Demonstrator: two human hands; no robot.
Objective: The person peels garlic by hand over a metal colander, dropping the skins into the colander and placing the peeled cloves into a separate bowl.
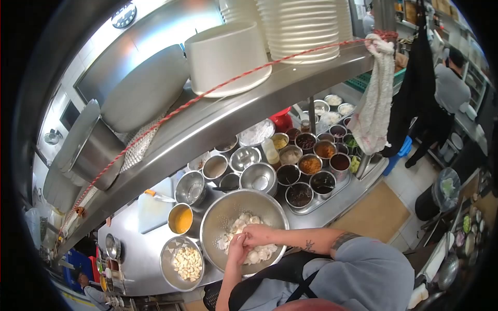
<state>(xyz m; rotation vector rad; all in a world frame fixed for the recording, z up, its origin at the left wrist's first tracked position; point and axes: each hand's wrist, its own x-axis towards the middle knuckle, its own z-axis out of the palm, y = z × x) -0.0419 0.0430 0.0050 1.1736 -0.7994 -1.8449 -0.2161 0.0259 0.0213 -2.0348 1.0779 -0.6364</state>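
Note:
A large perforated steel bowl (210, 223) holds garlic bulbs and loose papery skins (262, 253). Over its middle my left hand (237, 250) and my right hand (257, 235) meet, fingertips pressed together. Whatever lies between the fingers is too small to make out. To the left of the bowl, a smaller perforated bowl (167, 259) contains peeled garlic cloves (187, 263). Behind it stands a steel pot (175, 220) with a yellow-orange liquid.
A white cutting board (155, 212) bears an orange-handled knife (158, 196). Steel containers of sauces and ingredients (310, 165) fill the back and right. A steel shelf (233, 111) with stacked tubs hangs above. A co-worker (451, 85) stands at far right, another person (93, 294) at lower left.

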